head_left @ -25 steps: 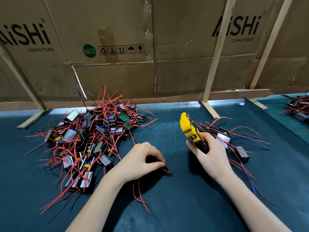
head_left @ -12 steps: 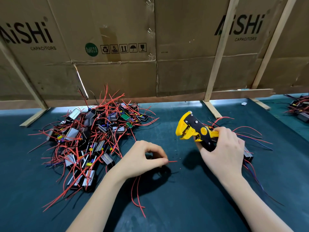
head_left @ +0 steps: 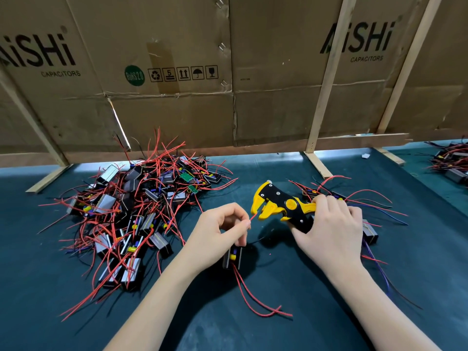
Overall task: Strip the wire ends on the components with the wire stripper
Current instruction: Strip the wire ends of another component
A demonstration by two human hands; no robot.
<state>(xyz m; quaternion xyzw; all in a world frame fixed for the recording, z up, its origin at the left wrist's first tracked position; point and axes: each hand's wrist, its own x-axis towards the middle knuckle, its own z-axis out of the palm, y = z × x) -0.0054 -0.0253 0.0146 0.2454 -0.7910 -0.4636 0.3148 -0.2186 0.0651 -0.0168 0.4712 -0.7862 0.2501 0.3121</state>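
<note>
My left hand point(head_left: 217, 236) holds a small black component point(head_left: 233, 257) lifted off the mat and pinches one of its red wires point(head_left: 253, 217) between thumb and forefinger. The wire's tip reaches the open jaws of the yellow and black wire stripper point(head_left: 278, 206). My right hand point(head_left: 329, 229) grips the stripper's handles, with the jaws pointing left. Two more red wires trail from the component down onto the mat.
A big pile of components with red wires point(head_left: 131, 211) lies at the left on the dark green mat point(head_left: 253, 312). A smaller group point(head_left: 364, 214) sits behind my right hand, another point(head_left: 453, 165) at far right. A cardboard wall with wooden struts point(head_left: 326, 79) closes the back.
My left hand lifted the component off the mat and brought a red wire end up to the stripper. My right hand turned the stripper so that its jaws point left at the wire.
</note>
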